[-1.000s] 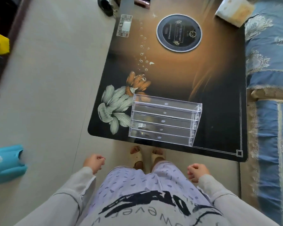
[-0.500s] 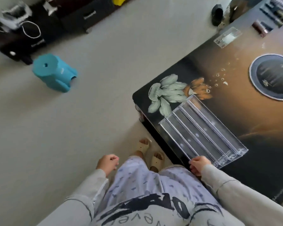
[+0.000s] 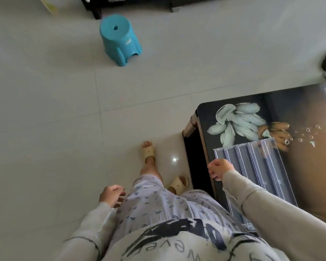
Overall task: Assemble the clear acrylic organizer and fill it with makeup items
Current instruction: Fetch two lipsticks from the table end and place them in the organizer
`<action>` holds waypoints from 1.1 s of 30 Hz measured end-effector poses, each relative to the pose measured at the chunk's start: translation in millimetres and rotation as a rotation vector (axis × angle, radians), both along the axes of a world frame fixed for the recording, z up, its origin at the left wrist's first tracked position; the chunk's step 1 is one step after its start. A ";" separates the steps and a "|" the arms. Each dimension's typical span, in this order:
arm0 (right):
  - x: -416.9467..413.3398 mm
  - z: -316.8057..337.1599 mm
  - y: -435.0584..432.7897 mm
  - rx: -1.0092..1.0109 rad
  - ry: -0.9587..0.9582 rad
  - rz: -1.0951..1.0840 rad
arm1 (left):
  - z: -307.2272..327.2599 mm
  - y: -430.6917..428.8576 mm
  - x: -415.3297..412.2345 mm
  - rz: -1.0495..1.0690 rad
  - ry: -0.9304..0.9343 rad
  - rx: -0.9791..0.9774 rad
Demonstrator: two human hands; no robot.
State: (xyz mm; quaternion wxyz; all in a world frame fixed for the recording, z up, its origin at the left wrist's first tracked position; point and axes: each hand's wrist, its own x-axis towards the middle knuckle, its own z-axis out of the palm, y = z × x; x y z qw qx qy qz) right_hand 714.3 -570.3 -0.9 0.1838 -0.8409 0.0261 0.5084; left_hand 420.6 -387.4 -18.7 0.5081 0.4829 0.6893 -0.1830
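Dim, soft daylight; a glare spot on the floor tiles (image 3: 174,159), wide-angle bending and blur at edges.

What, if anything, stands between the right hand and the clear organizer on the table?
Nothing visible. The right hand hangs loosely curled and empty at the near corner of the organizer, by the edge of the table, with no object between them. Whether it touches the acrylic cannot be told.

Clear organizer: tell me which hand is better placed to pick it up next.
Right. The right hand is at the edge of the organizer on the table; the left hand hangs over the floor, away from it.
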 end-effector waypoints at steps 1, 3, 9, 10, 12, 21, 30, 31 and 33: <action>2.8 0.0 6.7 -0.010 -0.001 0.008 | -1.8 5.4 -0.2 0.014 -0.002 -0.011; 7.7 -2.4 20.1 -0.017 0.012 0.006 | -4.4 21.1 3.5 0.026 -0.004 -0.016; 20.1 -11.7 58.7 -0.056 0.020 -0.086 | -2.8 97.6 42.3 -0.059 -0.028 -0.002; 21.0 -12.5 65.4 -0.062 0.022 -0.112 | -0.8 113.9 51.8 -0.082 -0.040 0.001; 20.9 -14.1 78.2 -0.079 0.027 -0.162 | 5.2 147.5 71.1 -0.119 -0.070 0.018; 17.6 -10.5 132.3 -0.139 0.000 -0.296 | 36.7 288.8 158.4 -0.231 -0.170 0.080; 79.6 -21.6 204.3 -0.116 0.049 -0.329 | 21.4 332.9 213.2 -0.239 -0.108 -0.013; 92.0 -23.1 213.3 -0.108 0.051 -0.329 | 18.4 336.4 218.8 -0.252 -0.088 -0.026; 119.4 -24.6 230.1 -0.095 0.051 -0.328 | 13.2 343.8 232.1 -0.288 -0.045 -0.043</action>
